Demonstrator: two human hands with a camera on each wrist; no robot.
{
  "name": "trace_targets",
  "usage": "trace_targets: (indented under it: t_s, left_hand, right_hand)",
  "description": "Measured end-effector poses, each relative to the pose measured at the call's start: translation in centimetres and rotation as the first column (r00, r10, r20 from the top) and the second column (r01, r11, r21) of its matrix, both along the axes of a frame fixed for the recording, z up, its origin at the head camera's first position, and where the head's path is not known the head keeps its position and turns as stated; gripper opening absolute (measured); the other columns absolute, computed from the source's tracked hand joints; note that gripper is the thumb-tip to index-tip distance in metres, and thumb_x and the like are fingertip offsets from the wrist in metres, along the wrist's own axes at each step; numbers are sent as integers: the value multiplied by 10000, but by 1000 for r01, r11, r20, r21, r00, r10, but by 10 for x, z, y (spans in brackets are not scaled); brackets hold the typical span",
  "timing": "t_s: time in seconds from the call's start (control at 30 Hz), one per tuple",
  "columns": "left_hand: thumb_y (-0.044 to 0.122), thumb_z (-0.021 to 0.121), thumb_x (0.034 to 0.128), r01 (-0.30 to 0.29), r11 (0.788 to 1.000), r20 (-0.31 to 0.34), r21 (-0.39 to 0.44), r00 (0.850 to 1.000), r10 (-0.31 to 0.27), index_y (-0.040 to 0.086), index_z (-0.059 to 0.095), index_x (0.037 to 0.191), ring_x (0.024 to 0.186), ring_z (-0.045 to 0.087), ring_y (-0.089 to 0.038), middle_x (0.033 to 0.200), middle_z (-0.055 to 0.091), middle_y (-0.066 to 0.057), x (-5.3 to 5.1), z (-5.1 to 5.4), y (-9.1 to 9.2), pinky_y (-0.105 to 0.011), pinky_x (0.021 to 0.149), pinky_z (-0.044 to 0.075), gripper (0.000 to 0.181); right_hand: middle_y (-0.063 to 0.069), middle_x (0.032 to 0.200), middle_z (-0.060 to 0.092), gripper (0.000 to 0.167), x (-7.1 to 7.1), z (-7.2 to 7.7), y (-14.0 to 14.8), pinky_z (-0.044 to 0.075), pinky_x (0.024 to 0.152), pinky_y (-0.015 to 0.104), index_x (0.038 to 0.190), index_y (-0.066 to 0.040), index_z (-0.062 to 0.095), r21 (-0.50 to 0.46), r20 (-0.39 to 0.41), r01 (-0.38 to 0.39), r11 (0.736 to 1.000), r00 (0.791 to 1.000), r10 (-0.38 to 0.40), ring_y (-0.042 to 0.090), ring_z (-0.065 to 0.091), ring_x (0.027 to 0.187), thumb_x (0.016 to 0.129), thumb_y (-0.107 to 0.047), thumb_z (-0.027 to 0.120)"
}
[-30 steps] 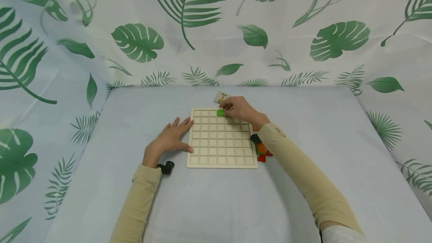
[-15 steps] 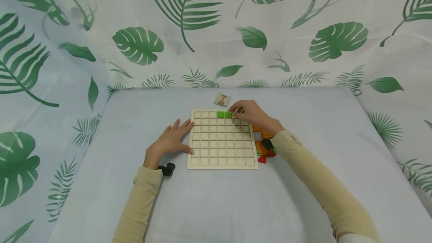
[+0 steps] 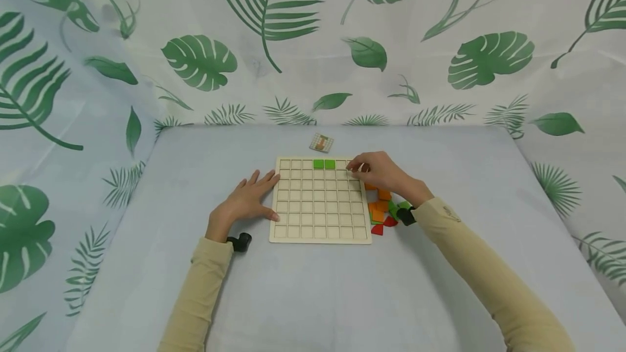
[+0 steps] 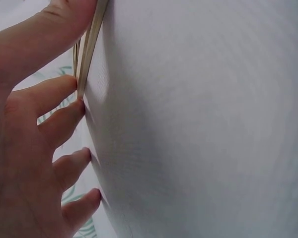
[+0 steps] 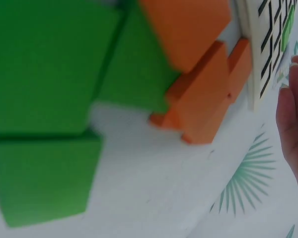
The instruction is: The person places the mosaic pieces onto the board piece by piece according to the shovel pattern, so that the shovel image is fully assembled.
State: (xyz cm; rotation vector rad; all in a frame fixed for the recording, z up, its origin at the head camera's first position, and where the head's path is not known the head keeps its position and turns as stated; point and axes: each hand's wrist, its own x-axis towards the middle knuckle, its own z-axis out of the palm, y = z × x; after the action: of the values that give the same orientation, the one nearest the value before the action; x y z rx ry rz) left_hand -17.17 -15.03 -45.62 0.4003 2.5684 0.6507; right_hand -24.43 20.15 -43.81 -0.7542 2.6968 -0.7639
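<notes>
Prob. early on: two green tiles (image 3: 319,164) sit side by side in the far row of the board (image 3: 320,207); other visible cells bare. Orange pcs (image 5: 201,101), loose green pcs (image 5: 47,178) & red pcs (image 3: 377,230) lie on the bench (image 3: 293,292) by its R edge, prob. yet to place. L hand (image 3: 246,200): fingers spread, at board's L edge. R hand (image 3: 380,171): fingers bent over far R corner; can't tell if gripping a pc. Board pale, looks wooden, w/ square recesses. Pcs flat, matte; one red looks curved. Small gridded card (image 3: 321,143) just beyond board.
</notes>
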Motion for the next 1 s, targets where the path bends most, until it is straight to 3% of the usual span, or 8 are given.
trace_targets:
  t_s: [0.57,0.83,1.0]
  left_hand:
    - [412,857,820,1,1000,1,-1,1000,-1,137,188,1662,1595,-36,-410,1741,90,-87,1,-1,0,-620,1285,3,1110]
    - [415,859,818,4,1000,0,-6,1000,-4,130,193,1660,1593,-31,-418,1740,92,-91,0,-1,1,-625,1283,9,1111]
    - [406,861,818,7,1000,1,-5,1000,-7,125,199,1659,1592,-29,-422,1739,97,-96,1,-2,0,-627,1283,13,1106]
  right_hand:
    - [102,1053,750,204,15,-4,40,553,730,315,1132,-28,769,43,33,46,998,998,-48,209,634,848,945,-87,712]
    - [100,1024,738,166,29,-2,52,582,788,344,1089,-9,763,40,35,59,997,998,-60,234,637,882,947,-76,713]
    - [76,976,727,111,40,-5,62,574,752,322,1037,-24,747,41,40,77,996,996,-78,212,631,854,940,-75,729]
